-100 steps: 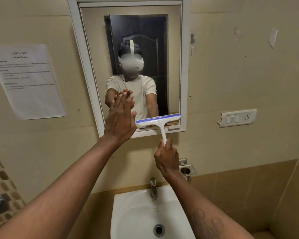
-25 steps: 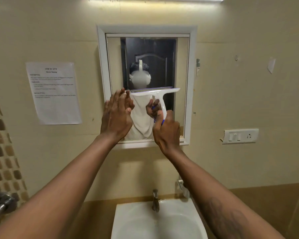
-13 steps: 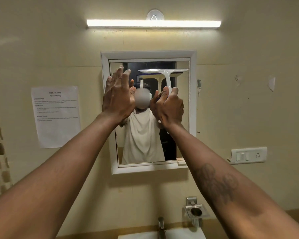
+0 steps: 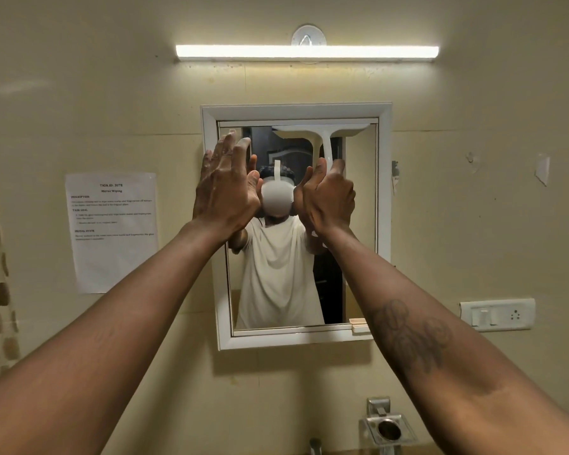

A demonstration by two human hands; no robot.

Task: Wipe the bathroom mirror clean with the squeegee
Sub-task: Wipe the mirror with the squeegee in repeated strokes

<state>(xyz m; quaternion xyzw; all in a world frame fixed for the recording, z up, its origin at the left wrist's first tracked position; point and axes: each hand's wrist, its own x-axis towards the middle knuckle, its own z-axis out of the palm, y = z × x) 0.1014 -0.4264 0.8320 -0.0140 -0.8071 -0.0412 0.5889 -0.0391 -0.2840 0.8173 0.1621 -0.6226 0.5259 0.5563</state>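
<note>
The right hand (image 4: 329, 195) grips the squeegee (image 4: 322, 136) by its handle, fingers curled round it, blade level at the 12 o'clock edge of the mirror (image 4: 276, 284). At that hand's 9 o'clock the left hand (image 4: 225, 188) lies flat against the mirror, fingers straight, slightly apart

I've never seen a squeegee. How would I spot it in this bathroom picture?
Find the white-framed mirror under the strip light. At the top of its glass sits the squeegee, a white T-shaped tool whose handle the right hand grips; the left hand beside it holds nothing.
</note>
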